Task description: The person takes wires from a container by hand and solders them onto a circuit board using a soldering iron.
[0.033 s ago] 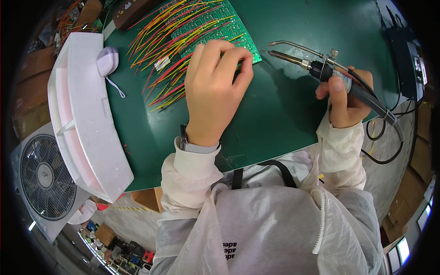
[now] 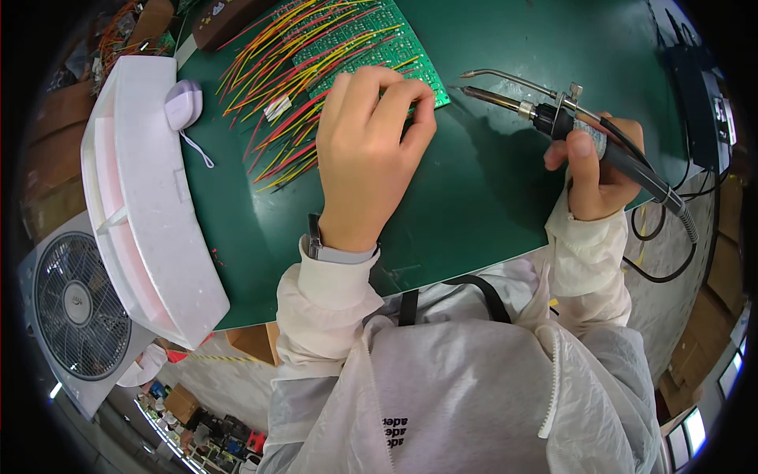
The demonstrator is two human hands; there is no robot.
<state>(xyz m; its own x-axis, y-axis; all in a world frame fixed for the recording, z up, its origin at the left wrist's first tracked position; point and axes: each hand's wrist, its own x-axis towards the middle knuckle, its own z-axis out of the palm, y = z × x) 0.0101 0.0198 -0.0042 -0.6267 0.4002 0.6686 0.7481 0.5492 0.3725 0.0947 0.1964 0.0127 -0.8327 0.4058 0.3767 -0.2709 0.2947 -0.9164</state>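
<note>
R grip (image 2: pixel 594 186) clenched round iron (image 2: pixel 632 163), tip just R of board (image 2: pixel 408 52). L grip (image 2: pixel 369 150) over board's near edge, can't tell if holding anything. Board on tabletop (image 2: pixel 482 205): green, w/ red/yellow wires (image 2: pixel 276 75) fanned L. Foam box (image 2: pixel 170 189): divided, pinkish inside, contents unclear. Vs. earlier: basically same.

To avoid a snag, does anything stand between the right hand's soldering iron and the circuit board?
Nothing visible: only green tabletop shows between the soldering iron and the circuit board. The left hand, left of that gap, covers part of the board.
</note>
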